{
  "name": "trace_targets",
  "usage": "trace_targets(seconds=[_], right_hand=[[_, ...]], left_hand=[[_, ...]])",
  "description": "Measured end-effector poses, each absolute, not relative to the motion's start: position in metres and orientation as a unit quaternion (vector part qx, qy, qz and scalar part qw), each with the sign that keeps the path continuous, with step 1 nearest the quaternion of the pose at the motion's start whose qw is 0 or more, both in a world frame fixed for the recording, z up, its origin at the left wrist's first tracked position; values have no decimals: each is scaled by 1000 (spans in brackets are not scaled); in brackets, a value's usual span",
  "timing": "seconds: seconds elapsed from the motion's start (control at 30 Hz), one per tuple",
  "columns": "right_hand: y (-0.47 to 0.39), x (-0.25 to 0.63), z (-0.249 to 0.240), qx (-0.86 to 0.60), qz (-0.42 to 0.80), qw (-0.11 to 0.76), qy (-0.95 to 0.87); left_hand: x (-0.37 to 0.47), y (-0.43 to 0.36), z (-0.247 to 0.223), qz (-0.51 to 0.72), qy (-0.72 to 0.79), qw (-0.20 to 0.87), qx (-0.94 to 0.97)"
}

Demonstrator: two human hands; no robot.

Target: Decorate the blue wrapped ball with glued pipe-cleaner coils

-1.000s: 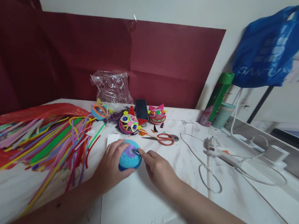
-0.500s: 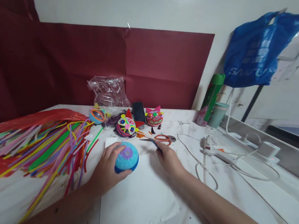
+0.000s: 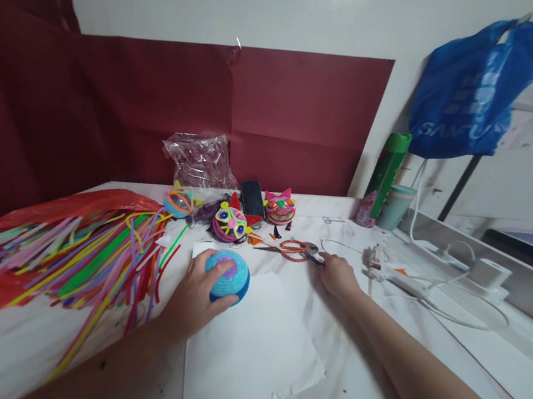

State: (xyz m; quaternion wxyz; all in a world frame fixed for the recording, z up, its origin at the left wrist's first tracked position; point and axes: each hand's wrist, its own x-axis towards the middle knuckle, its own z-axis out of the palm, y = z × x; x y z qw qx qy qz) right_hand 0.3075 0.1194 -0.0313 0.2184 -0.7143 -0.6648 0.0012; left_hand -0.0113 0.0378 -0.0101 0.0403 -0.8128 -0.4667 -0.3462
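Note:
My left hand (image 3: 195, 296) is closed round the side of a blue coiled ball (image 3: 230, 273), turquoise with a purple centre on top. The ball rests over a sheet of white paper (image 3: 256, 360). My right hand (image 3: 339, 277) is low over the table to the right, its fingers closed on a slim dark-handled tool (image 3: 315, 260); its kind is unclear. Just left of that tool lie orange-handled scissors (image 3: 293, 251), blades pointing left. Behind the ball sits a colourful animal-face ball (image 3: 231, 223), with a pink-eared one (image 3: 280, 208) farther back.
Many coloured pipe cleaners (image 3: 99, 261) spill from a red plastic bag (image 3: 68, 202) on the left. A phone (image 3: 252, 200) and clear plastic wrap (image 3: 202, 161) lie at the back. White cables and a power strip (image 3: 400, 281), a green can (image 3: 388, 171) and a cup (image 3: 397, 207) stand right.
My right hand has moved right, from in front of the scissors to beyond their handles, with the dark tool in it. My left hand stays on the ball. The view has shifted slightly.

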Motion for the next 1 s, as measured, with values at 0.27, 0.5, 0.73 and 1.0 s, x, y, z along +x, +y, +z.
trace_targets(seconds=[0.27, 0.5, 0.73, 1.0], right_hand=[[84, 256, -7, -505, 128, 320, -791], [56, 178, -13, -353, 259, 356, -826], [57, 172, -19, -345, 279, 406, -799], [52, 173, -22, -360, 275, 398, -798]], left_hand=[[-21, 48, 0, -499, -547, -176, -649], [-8, 31, -2, -563, -445, -482, -503], [-17, 29, -4, -516, -378, -549, -538], [-17, 36, -1, -453, -431, -478, -616]])
